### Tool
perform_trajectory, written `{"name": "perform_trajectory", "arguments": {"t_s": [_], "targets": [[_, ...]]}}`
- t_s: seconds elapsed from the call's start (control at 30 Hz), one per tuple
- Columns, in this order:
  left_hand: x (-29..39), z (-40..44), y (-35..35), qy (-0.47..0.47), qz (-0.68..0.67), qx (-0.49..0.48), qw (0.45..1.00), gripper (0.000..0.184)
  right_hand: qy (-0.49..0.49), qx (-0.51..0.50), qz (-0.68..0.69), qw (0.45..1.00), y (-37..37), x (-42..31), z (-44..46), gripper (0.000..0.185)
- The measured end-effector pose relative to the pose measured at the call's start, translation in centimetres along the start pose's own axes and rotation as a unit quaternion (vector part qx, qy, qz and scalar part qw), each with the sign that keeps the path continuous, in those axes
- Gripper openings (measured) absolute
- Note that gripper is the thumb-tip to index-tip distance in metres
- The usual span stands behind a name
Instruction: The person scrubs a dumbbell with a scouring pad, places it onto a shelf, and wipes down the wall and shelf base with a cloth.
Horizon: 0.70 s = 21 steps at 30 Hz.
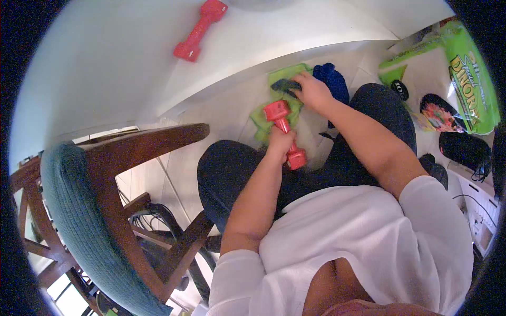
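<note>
My left hand [282, 141] is wrapped round the handle of a red dumbbell [277, 110], which is tilted in front of my crossed legs. Beyond it, the fingers of my right hand [311, 90] are closed on a small dark grey piece [285, 86], perhaps a cloth; its exact kind is unclear. That piece is above a green cloth [291, 72] on the floor. More green cloth [259, 118] lies beside the dumbbell's far end. Just right of my right hand is a bunched dark blue cloth [332, 79].
A second red dumbbell [199, 32] lies on the white surface ahead. To the left stands a wooden chair [142, 145] with a teal cushion [79, 210]. On the right are a green-and-clear rice bag [474, 79], a black item [464, 152] and cables near a white unit [477, 205].
</note>
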<state>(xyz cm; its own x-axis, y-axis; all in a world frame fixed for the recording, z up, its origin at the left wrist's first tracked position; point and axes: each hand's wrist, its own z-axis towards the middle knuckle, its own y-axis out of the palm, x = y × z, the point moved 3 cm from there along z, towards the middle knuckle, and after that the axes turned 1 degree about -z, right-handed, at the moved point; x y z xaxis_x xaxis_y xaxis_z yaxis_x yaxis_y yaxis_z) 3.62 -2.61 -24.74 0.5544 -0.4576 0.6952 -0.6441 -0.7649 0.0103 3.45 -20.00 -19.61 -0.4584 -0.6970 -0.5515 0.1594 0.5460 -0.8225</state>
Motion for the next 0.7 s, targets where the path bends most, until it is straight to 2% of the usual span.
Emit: {"name": "perform_trajectory", "arguments": {"t_s": [0.03, 0.13, 0.17, 0.27, 0.37, 0.57, 0.67, 0.7], "targets": [[-0.1, 0.2, 0.0, -0.003, -0.014, -0.011, 1.000, 0.020, -0.021, 0.031, 0.029, 0.999, -0.3, -0.5, -0.1, 0.034], [0.1, 0.1, 0.5, -0.012, -0.095, -0.044, 0.994, 0.022, -0.156, -0.044, 0.086, 0.983, 0.6, -2.6, -1.6, 0.035], [0.4, 0.0, 0.6, -0.015, -0.127, -0.053, 0.990, 0.023, -0.078, -0.064, 0.085, 0.991, 0.9, -2.7, -2.6, 0.035], [1.6, -0.9, 0.7, -0.015, -0.137, -0.080, 0.987, 0.024, -0.005, -0.093, 0.042, 0.995, 0.7, -4.3, -2.5, 0.034], [1.8, -0.8, 0.3, -0.037, -0.090, -0.090, 0.991, 0.023, -0.021, -0.074, 0.006, 0.997, 1.1, -4.6, -2.1, 0.034], [0.0, 0.4, 0.2, -0.060, -0.086, -0.101, 0.989, 0.018, 0.025, -0.064, -0.003, 0.998, 2.0, -4.5, -0.4, 0.036], [0.5, 0.3, 0.2, 0.025, -0.046, -0.065, 0.997, 0.016, 0.097, 0.015, 0.078, 0.992, 2.2, -1.3, 1.0, 0.038], [0.6, 0.2, 0.2, 0.012, -0.045, -0.057, 0.997, 0.016, 0.104, 0.017, 0.128, 0.986, 0.7, -1.6, 0.5, 0.041]]}}
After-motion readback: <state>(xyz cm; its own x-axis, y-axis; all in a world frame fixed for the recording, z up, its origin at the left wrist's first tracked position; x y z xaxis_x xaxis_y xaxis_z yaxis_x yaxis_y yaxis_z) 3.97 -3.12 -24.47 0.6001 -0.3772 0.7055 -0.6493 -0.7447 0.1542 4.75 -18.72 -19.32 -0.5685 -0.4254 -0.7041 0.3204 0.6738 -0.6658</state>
